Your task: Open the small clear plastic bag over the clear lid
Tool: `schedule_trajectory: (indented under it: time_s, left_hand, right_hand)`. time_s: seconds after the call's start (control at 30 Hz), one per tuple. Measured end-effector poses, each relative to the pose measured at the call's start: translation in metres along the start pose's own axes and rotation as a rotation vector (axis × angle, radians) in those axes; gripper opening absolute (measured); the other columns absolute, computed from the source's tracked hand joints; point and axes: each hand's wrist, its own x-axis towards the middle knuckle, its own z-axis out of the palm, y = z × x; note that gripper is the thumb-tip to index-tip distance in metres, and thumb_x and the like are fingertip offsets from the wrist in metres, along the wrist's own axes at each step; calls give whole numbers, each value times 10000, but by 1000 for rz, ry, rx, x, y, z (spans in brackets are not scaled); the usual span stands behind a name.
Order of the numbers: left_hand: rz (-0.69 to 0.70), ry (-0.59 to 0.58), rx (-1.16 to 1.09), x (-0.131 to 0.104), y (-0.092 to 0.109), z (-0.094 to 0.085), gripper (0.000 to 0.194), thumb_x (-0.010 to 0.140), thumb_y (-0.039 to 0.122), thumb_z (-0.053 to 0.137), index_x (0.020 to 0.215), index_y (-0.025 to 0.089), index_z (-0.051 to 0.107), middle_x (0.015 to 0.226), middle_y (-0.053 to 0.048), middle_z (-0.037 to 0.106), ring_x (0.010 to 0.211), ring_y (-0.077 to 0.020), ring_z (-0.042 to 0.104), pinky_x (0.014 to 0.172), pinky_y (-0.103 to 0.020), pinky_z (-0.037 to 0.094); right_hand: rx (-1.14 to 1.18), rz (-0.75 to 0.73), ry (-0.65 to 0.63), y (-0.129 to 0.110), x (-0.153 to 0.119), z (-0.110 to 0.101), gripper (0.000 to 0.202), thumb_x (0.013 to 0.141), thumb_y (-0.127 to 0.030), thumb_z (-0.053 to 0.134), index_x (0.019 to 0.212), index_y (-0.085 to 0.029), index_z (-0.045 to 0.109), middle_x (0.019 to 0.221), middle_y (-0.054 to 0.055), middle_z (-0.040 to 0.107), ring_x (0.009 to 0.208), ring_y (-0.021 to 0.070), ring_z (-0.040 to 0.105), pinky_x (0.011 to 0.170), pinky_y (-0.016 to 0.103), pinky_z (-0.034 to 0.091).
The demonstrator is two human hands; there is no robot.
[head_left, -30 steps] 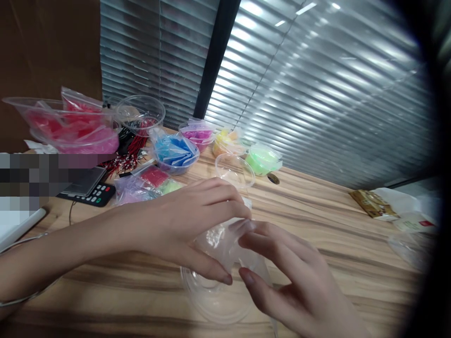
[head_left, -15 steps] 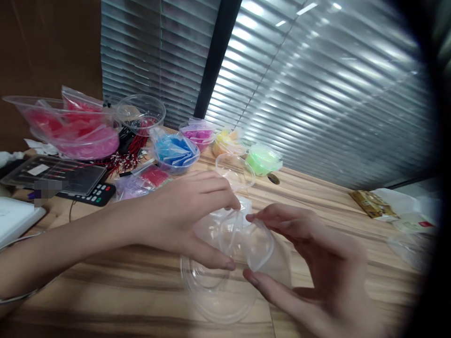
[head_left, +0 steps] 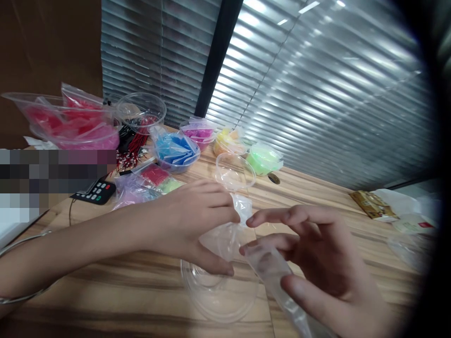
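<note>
My left hand (head_left: 197, 220) reaches in from the left, fingers curled and thumb below, around a crumpled piece of clear plastic film (head_left: 225, 239), perhaps a bag. Beneath it, a round clear plastic lid or shallow dish (head_left: 225, 300) lies on the wooden table. My right hand (head_left: 324, 263) is on the right, with a long, clear plastic bag (head_left: 271, 270) between its thumb and fingers. The bag hangs down toward the table's near side. A small folded clear packet (head_left: 243, 206) lies just beyond both hands.
An upright clear cup (head_left: 235, 172) stands behind my hands. Farther back are bowls of blue (head_left: 177, 152), purple (head_left: 198, 134), yellow (head_left: 229, 142) and green (head_left: 263, 158) packets. Red and pink packets fill a large bowl (head_left: 70, 117) at left. A gold wrapper (head_left: 373, 205) lies right.
My right hand has drawn its clear plastic bag away from my left hand, toward the lower right. My left hand has shifted only slightly.
</note>
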Motion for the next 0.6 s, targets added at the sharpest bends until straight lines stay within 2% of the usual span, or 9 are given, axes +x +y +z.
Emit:
schedule_trajectory:
  time_s: [0.1,0.23,0.4,0.5,0.6]
  left_hand:
    - [30,0,7,-1,2,4,471,743,575,654,993,176,628,949,-65,625,933,-221,542,846,-332,409]
    - [35,-59,21,-1,5,5,495,769,584,626,1024,160,615,995,-77,625,971,-230,531,873,-340,398]
    - [25,-83,32,-1,8,7,449,786,587,603,945,168,634,921,-67,646,932,-227,532,862,-344,395]
    - [35,-59,38,-1,7,11,447,775,579,621,949,167,643,899,-70,653,913,-231,541,859,-354,397]
    - [44,-47,53,-3,8,14,466,771,588,623,954,160,640,885,-72,657,920,-242,548,876,-369,390]
  right_hand:
    - [59,80,-15,2,2,-1,287,929,-339,514,1178,-302,377,1206,96,572,697,166,690,486,278,606]
    - [134,183,-5,4,5,4,251,936,-398,489,1142,-298,385,1183,78,566,615,127,663,408,234,562]
    - [161,211,-41,8,12,8,261,932,-403,497,1140,-281,397,1171,85,579,538,107,651,333,198,499]
    - [220,233,-100,10,14,10,283,941,-403,481,1176,-282,379,1133,83,610,524,108,651,314,188,487]
    - [318,295,-167,12,14,11,358,958,-396,447,1280,-306,317,1102,81,629,594,132,682,326,174,493]
